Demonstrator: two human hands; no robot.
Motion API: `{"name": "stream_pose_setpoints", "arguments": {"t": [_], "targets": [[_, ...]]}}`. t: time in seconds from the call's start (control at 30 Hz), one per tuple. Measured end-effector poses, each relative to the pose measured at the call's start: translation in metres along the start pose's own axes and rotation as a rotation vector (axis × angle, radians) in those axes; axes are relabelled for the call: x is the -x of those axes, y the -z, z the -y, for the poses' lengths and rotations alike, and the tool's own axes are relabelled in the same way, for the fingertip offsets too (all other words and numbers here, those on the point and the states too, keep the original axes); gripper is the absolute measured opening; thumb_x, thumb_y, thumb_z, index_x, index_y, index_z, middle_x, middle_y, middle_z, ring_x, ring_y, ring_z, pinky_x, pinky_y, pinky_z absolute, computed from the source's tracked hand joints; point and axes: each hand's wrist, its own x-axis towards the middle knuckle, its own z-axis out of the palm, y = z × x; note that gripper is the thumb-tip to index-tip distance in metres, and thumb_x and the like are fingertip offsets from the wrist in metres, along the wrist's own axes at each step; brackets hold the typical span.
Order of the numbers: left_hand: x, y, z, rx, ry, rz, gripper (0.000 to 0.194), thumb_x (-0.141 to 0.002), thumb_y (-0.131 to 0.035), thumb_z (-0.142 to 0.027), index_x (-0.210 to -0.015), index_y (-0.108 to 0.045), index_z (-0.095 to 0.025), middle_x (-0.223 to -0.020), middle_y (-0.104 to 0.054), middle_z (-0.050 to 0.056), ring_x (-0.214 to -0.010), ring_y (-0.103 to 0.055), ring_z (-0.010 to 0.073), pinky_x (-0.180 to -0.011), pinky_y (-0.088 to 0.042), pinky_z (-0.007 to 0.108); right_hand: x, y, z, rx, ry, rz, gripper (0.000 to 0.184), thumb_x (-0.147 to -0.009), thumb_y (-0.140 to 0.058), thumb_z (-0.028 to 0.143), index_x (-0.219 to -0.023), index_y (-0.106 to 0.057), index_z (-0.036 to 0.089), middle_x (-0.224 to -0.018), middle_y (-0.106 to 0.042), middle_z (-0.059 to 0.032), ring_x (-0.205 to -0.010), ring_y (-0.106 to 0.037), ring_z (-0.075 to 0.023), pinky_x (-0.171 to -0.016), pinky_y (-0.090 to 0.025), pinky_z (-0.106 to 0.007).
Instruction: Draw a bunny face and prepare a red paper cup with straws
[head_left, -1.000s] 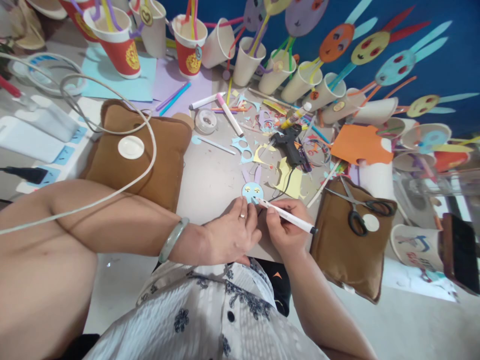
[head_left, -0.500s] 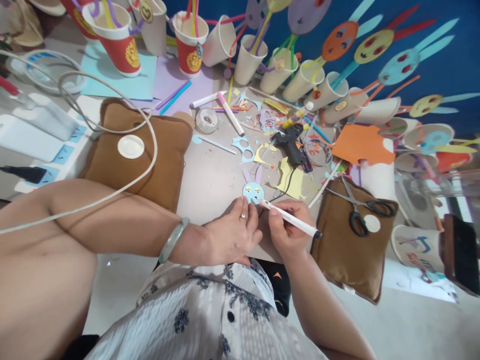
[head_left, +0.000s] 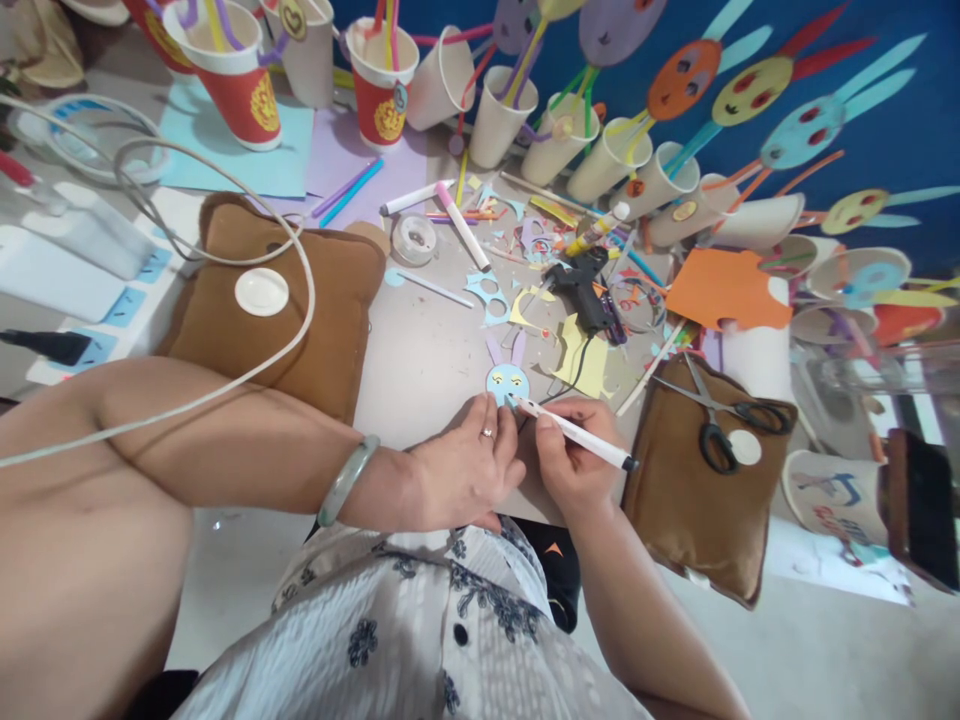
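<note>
A brown cushion (head_left: 330,330) lies left of the blue rabbit face (head_left: 508,372). The left hand (head_left: 457,475), nearly flat with fingers together, rests its fingertips on the face's lower edge, apparently steadying it. The rabbit face lies on the table (head_left: 420,365), eyes already in place. Right of it, the right hand (head_left: 581,480) is closed round a white marker (head_left: 589,439), whose tip is at the lower face, so marking seems under way there. Farther right of the face, scissors (head_left: 711,403) lie open.
</note>
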Motion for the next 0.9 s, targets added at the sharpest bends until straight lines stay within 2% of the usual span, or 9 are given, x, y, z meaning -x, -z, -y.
{"name": "stream_pose_setpoints", "arguments": {"t": [0.33, 0.9], "targets": [[-0.0001, -0.0005, 0.0006, -0.002, -0.003, 0.008, 0.081, -0.079, -0.058, -0.081, -0.111, -0.068, -0.008, -0.132, -0.064, 0.031, -0.122, -0.063, 0.0493, -0.106, -0.04, 0.061, -0.0001, -0.0012, -0.0016, -0.002, 0.045, -0.03, 0.003, -0.09, -0.064, 0.024, -0.091, -0.063, 0.023, -0.073, -0.069, 0.0008, -0.063, -0.066, -0.0156, -0.056, -0.052, -0.027], [-0.0003, -0.0028, -0.0001, 0.005, 0.007, -0.028, 0.081, -0.075, -0.063, -0.082, -0.107, -0.069, -0.008, -0.13, -0.065, 0.031, -0.12, -0.063, 0.0524, -0.106, -0.039, 0.062, -0.0027, -0.0011, 0.0024, 0.045, 0.043, -0.005, 0.008, -0.092, -0.064, 0.029, -0.088, -0.064, 0.022, -0.072, -0.071, 0.0, -0.062, -0.067, -0.016, -0.056, -0.053, -0.027]]}}
